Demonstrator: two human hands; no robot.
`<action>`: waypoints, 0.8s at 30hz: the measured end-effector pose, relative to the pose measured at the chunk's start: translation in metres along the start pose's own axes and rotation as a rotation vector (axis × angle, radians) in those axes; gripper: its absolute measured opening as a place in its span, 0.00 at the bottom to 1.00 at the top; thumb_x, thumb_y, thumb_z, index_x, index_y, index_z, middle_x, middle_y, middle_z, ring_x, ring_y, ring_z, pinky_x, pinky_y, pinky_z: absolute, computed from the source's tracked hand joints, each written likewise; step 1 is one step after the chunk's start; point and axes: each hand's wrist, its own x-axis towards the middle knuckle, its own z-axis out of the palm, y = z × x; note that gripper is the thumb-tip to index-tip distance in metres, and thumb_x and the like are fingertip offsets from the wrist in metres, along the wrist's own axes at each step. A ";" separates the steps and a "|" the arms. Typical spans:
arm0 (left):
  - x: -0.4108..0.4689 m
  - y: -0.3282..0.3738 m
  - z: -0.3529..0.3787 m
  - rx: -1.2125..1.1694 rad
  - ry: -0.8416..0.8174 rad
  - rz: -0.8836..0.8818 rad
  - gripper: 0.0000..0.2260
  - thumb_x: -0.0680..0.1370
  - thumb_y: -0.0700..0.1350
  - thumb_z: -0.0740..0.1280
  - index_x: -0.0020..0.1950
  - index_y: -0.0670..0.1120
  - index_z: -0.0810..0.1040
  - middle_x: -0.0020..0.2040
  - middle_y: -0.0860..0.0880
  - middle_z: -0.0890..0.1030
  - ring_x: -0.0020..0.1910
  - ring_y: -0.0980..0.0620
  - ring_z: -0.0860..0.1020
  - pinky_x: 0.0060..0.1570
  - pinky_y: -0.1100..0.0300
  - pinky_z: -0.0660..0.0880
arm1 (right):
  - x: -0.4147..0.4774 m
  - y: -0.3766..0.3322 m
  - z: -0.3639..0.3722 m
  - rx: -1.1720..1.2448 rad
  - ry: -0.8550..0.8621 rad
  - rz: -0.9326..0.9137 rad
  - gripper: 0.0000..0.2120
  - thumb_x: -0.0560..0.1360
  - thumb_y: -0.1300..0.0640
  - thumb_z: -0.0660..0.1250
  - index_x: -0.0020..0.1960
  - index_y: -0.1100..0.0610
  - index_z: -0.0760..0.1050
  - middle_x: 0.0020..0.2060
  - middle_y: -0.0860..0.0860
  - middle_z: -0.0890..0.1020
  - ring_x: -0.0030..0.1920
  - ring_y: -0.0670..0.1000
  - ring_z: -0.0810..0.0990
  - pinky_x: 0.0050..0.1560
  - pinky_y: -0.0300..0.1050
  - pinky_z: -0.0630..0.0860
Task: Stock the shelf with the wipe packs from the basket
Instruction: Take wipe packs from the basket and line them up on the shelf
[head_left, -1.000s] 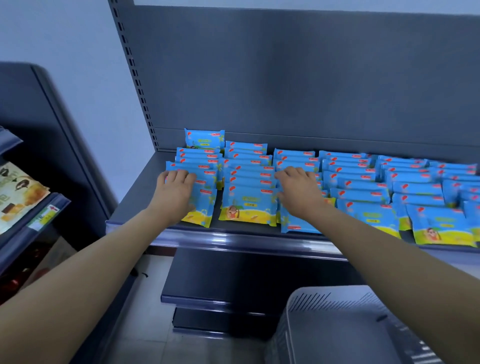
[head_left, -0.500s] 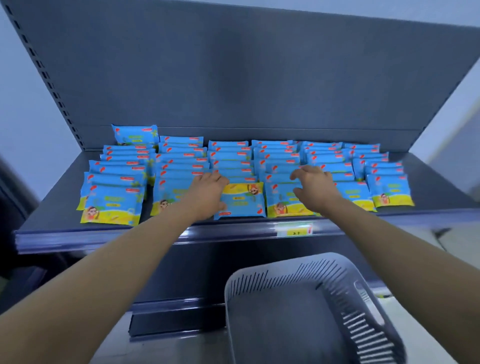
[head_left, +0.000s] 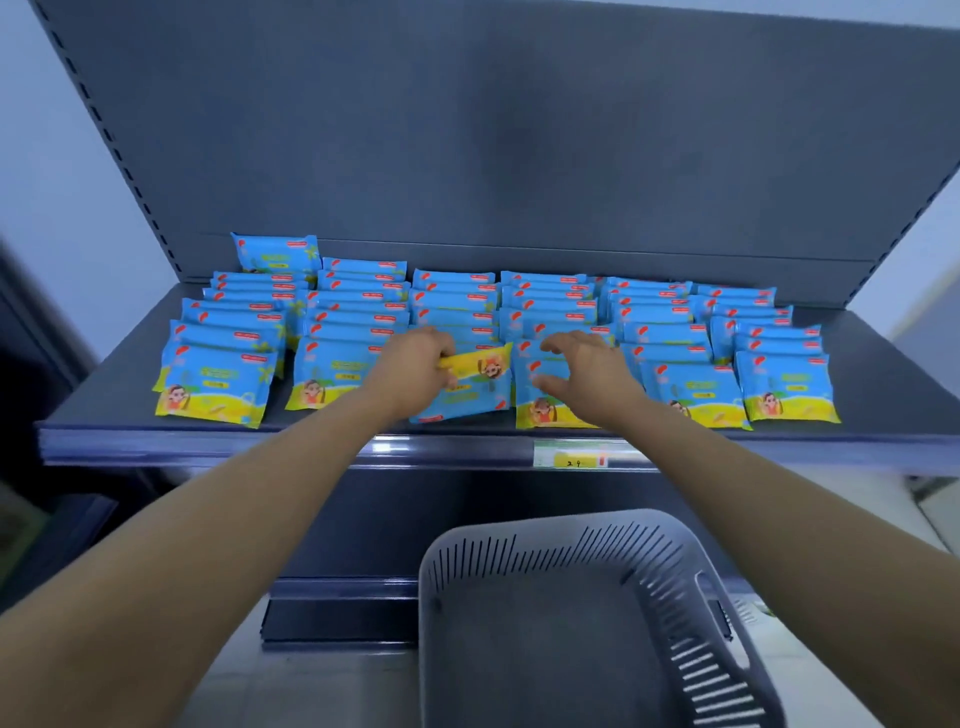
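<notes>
Wipe packs (head_left: 213, 382) fill the shelf (head_left: 888, 379), left hand (head_left: 415, 369) gripping a tilted pack (head_left: 470, 397), right hand (head_left: 587, 371) spread, basket (head_left: 545, 532) showing bare floor.

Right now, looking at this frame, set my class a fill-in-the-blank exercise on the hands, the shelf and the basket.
1. The left hand grips a wipe pack turned so that its ____ band faces the back of the shelf.
2. The right hand holds ____, its fingers spread above the packs.
3. Inside the basket, ____ wipe packs show.
4. The price label sits on the shelf's front edge, below the ____ hand.

Missing words: yellow; nothing; no; right.
</notes>
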 end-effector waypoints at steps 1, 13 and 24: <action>-0.004 0.001 -0.003 -0.092 0.042 -0.031 0.07 0.72 0.42 0.71 0.47 0.42 0.75 0.44 0.45 0.76 0.44 0.46 0.73 0.43 0.55 0.69 | 0.001 -0.003 0.000 0.099 0.003 0.004 0.24 0.74 0.48 0.68 0.67 0.55 0.69 0.63 0.53 0.74 0.64 0.54 0.70 0.64 0.52 0.67; -0.048 0.022 -0.012 -0.838 0.255 -0.404 0.07 0.73 0.38 0.70 0.40 0.45 0.72 0.34 0.51 0.72 0.33 0.55 0.69 0.33 0.65 0.69 | 0.014 -0.056 -0.009 1.061 -0.181 0.066 0.18 0.72 0.67 0.69 0.57 0.56 0.65 0.53 0.58 0.81 0.42 0.47 0.81 0.37 0.34 0.78; -0.111 -0.012 -0.044 -0.092 0.196 -0.298 0.15 0.75 0.41 0.68 0.60 0.41 0.74 0.57 0.45 0.76 0.56 0.48 0.75 0.58 0.56 0.70 | 0.060 -0.089 0.023 -0.098 -0.323 -0.278 0.22 0.77 0.64 0.59 0.69 0.52 0.66 0.67 0.56 0.71 0.65 0.59 0.71 0.62 0.52 0.70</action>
